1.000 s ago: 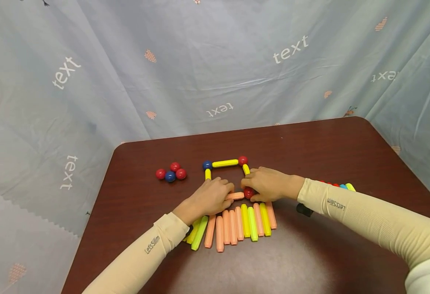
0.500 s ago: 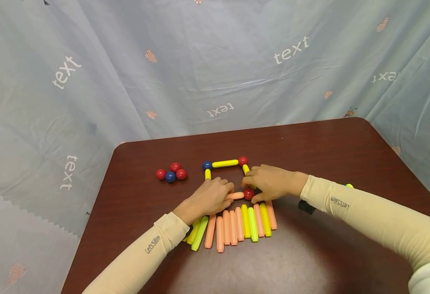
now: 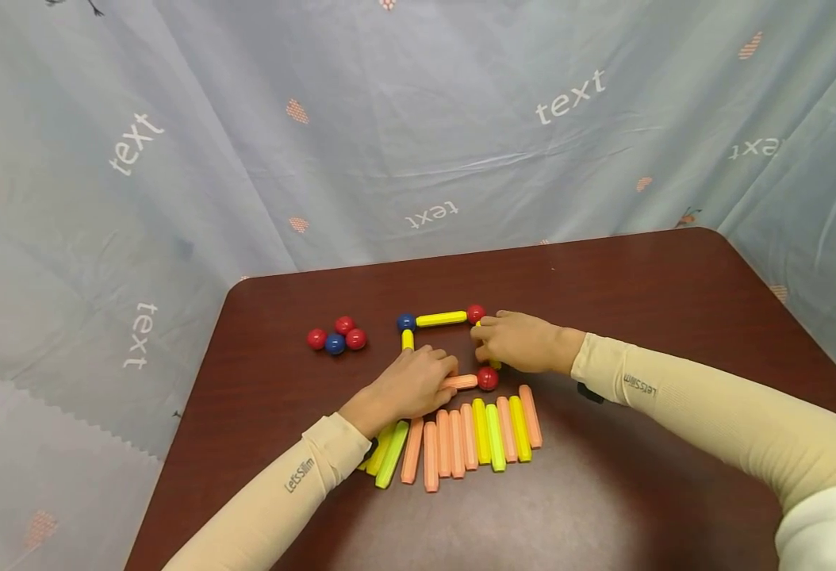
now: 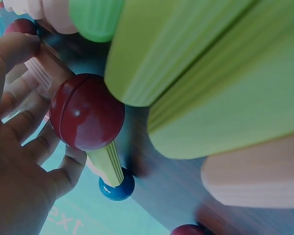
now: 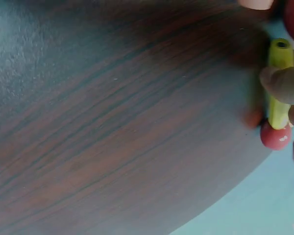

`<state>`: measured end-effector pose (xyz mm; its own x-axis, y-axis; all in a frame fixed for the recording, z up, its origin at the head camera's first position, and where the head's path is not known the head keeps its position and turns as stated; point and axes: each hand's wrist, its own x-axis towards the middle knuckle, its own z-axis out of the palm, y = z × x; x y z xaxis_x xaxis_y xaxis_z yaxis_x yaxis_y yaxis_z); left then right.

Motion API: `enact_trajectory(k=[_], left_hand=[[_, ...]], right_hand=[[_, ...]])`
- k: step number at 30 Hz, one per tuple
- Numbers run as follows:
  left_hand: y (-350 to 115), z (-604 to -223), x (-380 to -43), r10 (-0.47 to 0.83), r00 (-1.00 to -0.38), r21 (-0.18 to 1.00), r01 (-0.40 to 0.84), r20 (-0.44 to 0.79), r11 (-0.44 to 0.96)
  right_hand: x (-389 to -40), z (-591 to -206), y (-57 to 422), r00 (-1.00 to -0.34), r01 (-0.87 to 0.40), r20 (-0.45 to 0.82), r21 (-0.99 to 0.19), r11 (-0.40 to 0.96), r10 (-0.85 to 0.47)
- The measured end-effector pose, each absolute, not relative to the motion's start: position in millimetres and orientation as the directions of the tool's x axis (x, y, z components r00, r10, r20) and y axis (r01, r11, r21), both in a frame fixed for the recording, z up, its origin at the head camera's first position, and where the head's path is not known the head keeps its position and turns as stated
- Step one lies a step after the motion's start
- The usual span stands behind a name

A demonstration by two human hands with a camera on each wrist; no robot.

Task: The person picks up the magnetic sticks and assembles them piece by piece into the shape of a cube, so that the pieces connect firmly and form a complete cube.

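A flat square of sticks and balls lies on the dark wooden table (image 3: 639,293). Its far side is a yellow stick (image 3: 442,319) between a blue ball (image 3: 406,322) and a red ball (image 3: 474,313). My left hand (image 3: 435,376) grips the pink stick (image 3: 462,381) on the near side, which joins a red ball (image 3: 488,378). The left wrist view shows a red ball (image 4: 87,118) close up with my fingers (image 4: 24,142) beside it. My right hand (image 3: 488,337) pinches the right yellow stick (image 5: 278,83), just below the far red ball (image 5: 276,135).
A row of several pink, yellow and green sticks (image 3: 475,432) lies just in front of the square. A cluster of red and blue balls (image 3: 335,339) sits to the left. Grey cloth (image 3: 418,135) hangs behind the table's far and side edges.
My right hand has slid away from the near red ball, up along the right yellow stick toward the far red ball. The left hand has hardly moved.
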<state>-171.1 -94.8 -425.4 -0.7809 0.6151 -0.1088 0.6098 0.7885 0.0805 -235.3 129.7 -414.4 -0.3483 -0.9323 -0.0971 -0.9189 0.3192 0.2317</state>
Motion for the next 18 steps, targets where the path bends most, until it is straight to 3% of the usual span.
enact_trajectory(k=[6,18], left_hand=[[-95.7,-425.3,-172.4,0.612,-0.783,0.079,0.607,-0.113,0.791],[-94.9,-425.2,-171.8,0.604,-0.787,0.102,0.596,-0.126,0.797]], right_hand=[[-240.3,-414.1,125.4,-0.31,-0.913,-0.091,0.304,0.27,-0.946],[-239.8,-413.3,122.5,-0.319,-0.926,-0.078,0.239,0.293,-0.945]])
